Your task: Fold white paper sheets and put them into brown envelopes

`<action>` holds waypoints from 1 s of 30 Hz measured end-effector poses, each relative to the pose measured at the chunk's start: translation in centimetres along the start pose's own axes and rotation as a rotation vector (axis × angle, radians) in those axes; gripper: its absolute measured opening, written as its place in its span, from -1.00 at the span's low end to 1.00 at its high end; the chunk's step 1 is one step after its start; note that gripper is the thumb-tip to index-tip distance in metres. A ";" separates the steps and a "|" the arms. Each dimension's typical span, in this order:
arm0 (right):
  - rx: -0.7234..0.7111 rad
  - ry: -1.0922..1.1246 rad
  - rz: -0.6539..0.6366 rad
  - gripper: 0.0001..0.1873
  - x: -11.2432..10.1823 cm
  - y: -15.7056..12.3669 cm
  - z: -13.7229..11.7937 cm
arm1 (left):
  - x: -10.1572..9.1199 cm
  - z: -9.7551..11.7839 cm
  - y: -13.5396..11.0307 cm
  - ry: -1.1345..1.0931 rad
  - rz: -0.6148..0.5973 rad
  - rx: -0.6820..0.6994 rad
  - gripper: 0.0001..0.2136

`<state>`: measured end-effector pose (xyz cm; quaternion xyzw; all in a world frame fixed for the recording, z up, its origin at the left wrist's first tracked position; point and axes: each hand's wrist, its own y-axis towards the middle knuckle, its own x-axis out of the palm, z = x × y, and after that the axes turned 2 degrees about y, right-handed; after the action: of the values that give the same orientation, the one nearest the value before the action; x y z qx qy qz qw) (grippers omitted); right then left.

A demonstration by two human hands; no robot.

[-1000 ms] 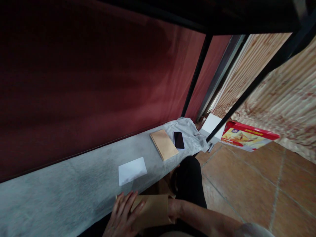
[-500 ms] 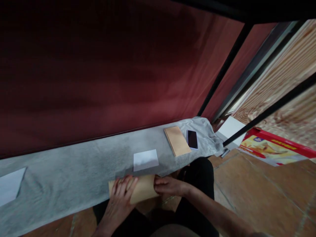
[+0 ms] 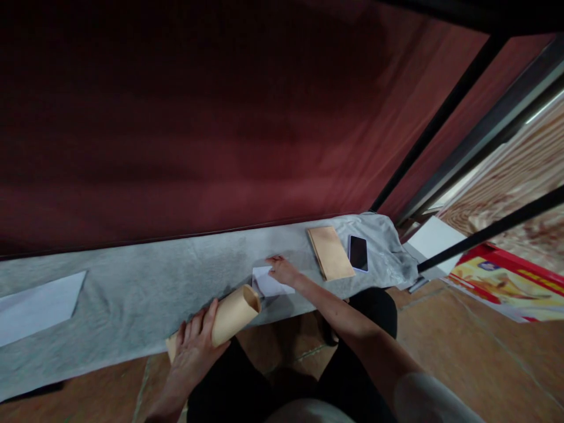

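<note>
My left hand (image 3: 194, 339) is wrapped round a brown paper bag (image 3: 237, 317) near the front edge of the grey cloth. The bag's mouth gapes open toward the right, and I cannot see what is inside. At the upper right edge of a small white sheet of paper (image 3: 269, 284), my right hand (image 3: 283, 272) has its fingers closed on the paper, partly covering it. The sheet lies on the cloth just beyond the bag's mouth, its surface slightly bent.
A long surface under grey cloth (image 3: 145, 282) runs along a dark red panel (image 3: 198, 147). Flat brown paper bags (image 3: 332, 252) and a phone (image 3: 358, 253) lie to the right, a stack of white paper (image 3: 39, 305) to the left. Black bars and a red box (image 3: 506, 282) are further right.
My right hand has left the bag's right end and reached forward to the white sheet. The bag's mouth has been opened and tilted up, with my left hand still holding it.
</note>
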<state>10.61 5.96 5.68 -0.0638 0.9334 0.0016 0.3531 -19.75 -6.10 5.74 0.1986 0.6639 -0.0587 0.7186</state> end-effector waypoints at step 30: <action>0.480 1.239 0.411 -0.64 -2.5 -8.1 9.2 | -0.9 2.7 3.6 0.033 -0.038 0.110 -0.10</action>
<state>19.46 -1.30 0.73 0.2046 0.9307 -0.1747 -0.2476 -16.04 -3.94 7.51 0.2261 0.6752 -0.1053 0.6942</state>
